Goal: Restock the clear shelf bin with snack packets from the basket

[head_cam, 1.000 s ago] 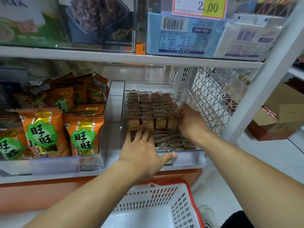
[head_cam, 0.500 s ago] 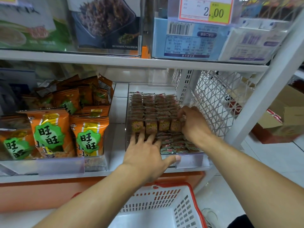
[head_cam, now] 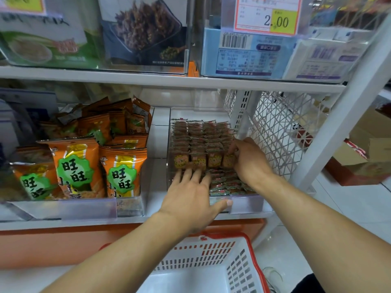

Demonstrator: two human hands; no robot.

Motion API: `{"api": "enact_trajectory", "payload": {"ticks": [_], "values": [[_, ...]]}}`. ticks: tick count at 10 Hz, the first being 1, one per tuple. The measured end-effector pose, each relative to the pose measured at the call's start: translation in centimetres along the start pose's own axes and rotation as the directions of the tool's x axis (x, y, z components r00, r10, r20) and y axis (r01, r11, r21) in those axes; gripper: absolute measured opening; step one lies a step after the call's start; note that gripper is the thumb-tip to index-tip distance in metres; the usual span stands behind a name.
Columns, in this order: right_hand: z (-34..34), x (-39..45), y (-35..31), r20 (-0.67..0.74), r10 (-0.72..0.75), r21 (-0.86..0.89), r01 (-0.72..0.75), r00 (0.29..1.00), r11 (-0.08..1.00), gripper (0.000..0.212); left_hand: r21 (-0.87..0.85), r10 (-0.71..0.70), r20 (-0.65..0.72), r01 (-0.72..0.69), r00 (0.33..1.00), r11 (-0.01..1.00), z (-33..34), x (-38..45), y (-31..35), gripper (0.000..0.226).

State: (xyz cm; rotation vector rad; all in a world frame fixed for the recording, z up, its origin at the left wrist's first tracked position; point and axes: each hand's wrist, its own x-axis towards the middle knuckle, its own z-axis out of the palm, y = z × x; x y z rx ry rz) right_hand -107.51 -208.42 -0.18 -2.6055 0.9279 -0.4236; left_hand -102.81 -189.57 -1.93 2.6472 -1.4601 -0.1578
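The clear shelf bin (head_cam: 247,205) stands on the lower shelf, holding rows of small brown snack packets (head_cam: 198,142). Flat red-and-green packets (head_cam: 224,183) lie at its front. My left hand (head_cam: 190,197) lies flat on the front packets with fingers spread, its thumb along the bin's front lip. My right hand (head_cam: 249,160) reaches into the bin's right side, and its curled fingers pinch the rightmost upright packet (head_cam: 228,160) of the front row. The white basket with a red rim (head_cam: 213,261) sits below my arms; what it holds is not visible.
Orange snack bags (head_cam: 78,166) fill the bin to the left. A shelf with boxes and a 2.00 price tag (head_cam: 268,15) hangs close overhead. A white mesh side panel (head_cam: 281,132) and slanted post (head_cam: 338,115) bound the right. Cardboard boxes (head_cam: 364,157) stand on the floor.
The view has shifted slightly. Both hands stay in the bin: the left keeps pressing the front packets, and the right fingers have curled down onto the rightmost upright packet.
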Motion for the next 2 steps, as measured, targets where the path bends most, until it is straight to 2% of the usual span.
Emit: {"api": "enact_trajectory", "payload": {"ticks": [1,2], "values": [[-0.8,-0.9,-0.2,0.063,-0.037,0.021,0.036,0.997,0.999,0.042,-0.017,0.019,-0.021,-0.019,1.000,1.000,-0.7,-1.4,-0.1,0.098],[-2.7,-2.3,0.0,0.007,-0.073,0.047,0.073,0.997,0.996,0.049,-0.036,0.035,-0.048,-0.037,0.998,0.999,-2.0,-3.8,-0.6,0.097]]}}
